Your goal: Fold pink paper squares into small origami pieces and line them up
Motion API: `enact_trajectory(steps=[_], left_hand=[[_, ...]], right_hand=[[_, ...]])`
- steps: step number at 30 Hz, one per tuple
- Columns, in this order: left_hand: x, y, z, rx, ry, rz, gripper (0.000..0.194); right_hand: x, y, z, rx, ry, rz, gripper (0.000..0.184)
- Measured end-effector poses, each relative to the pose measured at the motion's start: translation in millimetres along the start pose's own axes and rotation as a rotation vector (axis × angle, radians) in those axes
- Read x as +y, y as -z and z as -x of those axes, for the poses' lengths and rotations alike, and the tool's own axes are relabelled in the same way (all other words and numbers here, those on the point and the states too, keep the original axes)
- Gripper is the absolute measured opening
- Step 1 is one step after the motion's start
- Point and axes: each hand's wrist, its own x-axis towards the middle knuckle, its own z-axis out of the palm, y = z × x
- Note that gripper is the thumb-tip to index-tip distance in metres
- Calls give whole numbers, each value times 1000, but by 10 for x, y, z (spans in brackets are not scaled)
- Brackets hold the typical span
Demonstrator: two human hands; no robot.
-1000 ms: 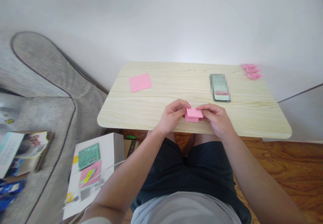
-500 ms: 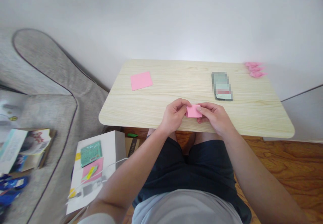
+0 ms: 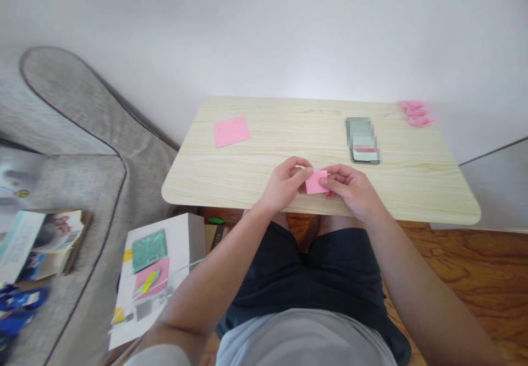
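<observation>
Two hands, left hand (image 3: 284, 185) + right hand (image 3: 350, 190), pinch 1 folded pink paper (image 3: 317, 181); 3 pink folded pieces (image 3: 416, 113) far corner.

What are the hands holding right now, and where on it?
A folded pink paper: left hand pinches its left edge, right hand its right edge.

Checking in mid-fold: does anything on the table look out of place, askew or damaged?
Nothing damaged or spilled. Both hands, left hand and right hand, pinch the folded pink paper. The loose pink sheet lies slightly askew; the phone lies flat.
</observation>
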Motion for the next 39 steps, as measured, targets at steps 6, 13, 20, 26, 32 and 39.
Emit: enact_trajectory(steps=[6,13,20,26,32,39], left_hand=[[42,36,-29,-132,55,-208,34],[37,18,5,-142,27,-202,32],[31,-5,2,-159,37,-113,31],[16,-7,8,-169,29,-79,32],[41,-12,21,-150,31,-72,33],[47,-42,21,-124,52,-9,35]], right_hand=[[17,18,3,-9,-15,-11,33],[10,4,-4,2,-45,36,28],[9,-8,2,17,-42,-10,22],[8,4,-5,-2,-74,-60,19],[-3,-1,14,-8,-40,33,27],[4,3,39,25,73,189,35]])
